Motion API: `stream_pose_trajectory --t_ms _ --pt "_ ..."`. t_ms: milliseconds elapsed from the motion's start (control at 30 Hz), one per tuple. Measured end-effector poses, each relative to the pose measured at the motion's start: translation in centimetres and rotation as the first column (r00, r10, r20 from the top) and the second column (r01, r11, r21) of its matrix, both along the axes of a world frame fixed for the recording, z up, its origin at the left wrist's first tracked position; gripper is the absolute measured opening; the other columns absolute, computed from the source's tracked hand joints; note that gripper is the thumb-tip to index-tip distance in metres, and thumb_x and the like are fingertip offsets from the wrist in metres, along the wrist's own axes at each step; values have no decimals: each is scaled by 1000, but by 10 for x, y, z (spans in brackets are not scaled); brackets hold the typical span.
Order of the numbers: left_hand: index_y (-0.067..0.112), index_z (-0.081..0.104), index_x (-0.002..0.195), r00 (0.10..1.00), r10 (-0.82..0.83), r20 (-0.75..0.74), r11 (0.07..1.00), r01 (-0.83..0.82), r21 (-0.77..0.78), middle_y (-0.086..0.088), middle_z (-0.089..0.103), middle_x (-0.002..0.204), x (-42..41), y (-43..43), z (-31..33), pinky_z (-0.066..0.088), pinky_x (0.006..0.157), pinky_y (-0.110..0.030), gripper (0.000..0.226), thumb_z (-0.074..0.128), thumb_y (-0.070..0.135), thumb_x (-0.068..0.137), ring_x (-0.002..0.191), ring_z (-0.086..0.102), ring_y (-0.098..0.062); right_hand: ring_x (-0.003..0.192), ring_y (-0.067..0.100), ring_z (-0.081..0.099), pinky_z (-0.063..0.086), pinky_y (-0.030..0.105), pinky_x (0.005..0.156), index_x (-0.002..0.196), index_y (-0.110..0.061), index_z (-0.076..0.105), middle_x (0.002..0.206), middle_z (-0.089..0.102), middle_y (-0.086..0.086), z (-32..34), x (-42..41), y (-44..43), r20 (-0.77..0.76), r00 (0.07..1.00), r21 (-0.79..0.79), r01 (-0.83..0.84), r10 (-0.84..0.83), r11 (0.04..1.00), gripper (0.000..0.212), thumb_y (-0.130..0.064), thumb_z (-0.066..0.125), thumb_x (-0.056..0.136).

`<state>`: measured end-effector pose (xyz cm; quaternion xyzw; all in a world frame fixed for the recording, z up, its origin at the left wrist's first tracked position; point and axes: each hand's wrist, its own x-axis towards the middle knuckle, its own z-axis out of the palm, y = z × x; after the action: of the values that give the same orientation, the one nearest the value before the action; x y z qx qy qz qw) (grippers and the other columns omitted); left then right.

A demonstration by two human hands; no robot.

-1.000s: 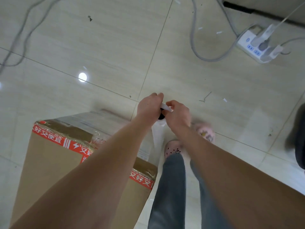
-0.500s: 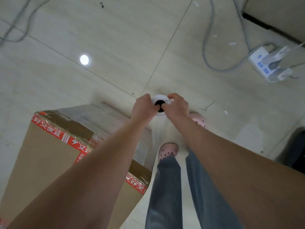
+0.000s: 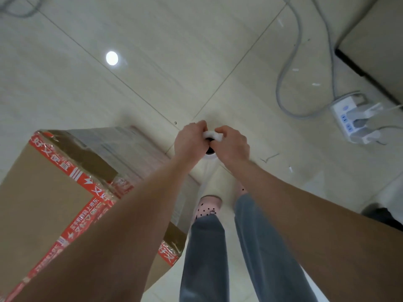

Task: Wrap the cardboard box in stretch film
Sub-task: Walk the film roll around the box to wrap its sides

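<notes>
A tall brown cardboard box (image 3: 41,192) with red printed tape stands on the floor at the lower left; clear film covers its far side. The stretch film roll (image 3: 212,136) stands upright to the right of the box, seen end-on, white with a dark core hole. My left hand (image 3: 189,143) grips its top from the left and my right hand (image 3: 232,144) grips it from the right. A clear sheet of film (image 3: 207,177) hangs below the roll and runs back toward the box. Most of the roll is hidden by my hands.
Pale floor tiles (image 3: 152,62) spread all round. A white power strip (image 3: 353,120) with plugs and grey cables (image 3: 281,83) lies at the right. A dark-edged piece of furniture (image 3: 375,51) fills the upper right corner. My legs and pink shoes (image 3: 207,207) stand beside the box.
My view has swung so the power strip sits lower right. Both hands stayed on the roll's top and shifted right and forward, away from the box. My feet have stepped.
</notes>
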<state>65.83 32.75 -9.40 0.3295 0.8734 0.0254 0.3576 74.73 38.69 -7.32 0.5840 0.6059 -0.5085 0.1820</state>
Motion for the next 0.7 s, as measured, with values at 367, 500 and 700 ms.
stream_pose_trajectory --t_ms 367,500,700 --pt "11 50 85 842 538 -18 842 -539 -12 -6 59 82 -61 -20 5 47 64 -34 14 59 22 81 76 58 -27 103 20 61 41 23 77 118 -21 62 113 65 0 0 -79 7 -175 984 -17 -45 41 999 33 -24 66 85" --pt "10 52 84 860 508 -48 862 -507 23 -8 57 79 -66 -18 7 43 60 -35 8 58 14 81 74 54 -28 103 23 61 42 25 78 116 -20 63 112 66 3 0 -86 6 -145 987 -27 -75 70 997 29 -21 64 87" --pt "11 50 84 864 501 -41 864 -502 -40 -9 58 82 -68 -10 14 38 60 -32 7 55 15 86 79 56 -28 96 24 62 42 26 73 110 -19 65 108 66 4 3 -90 10 -111 985 3 -132 131 991 25 -22 65 86"
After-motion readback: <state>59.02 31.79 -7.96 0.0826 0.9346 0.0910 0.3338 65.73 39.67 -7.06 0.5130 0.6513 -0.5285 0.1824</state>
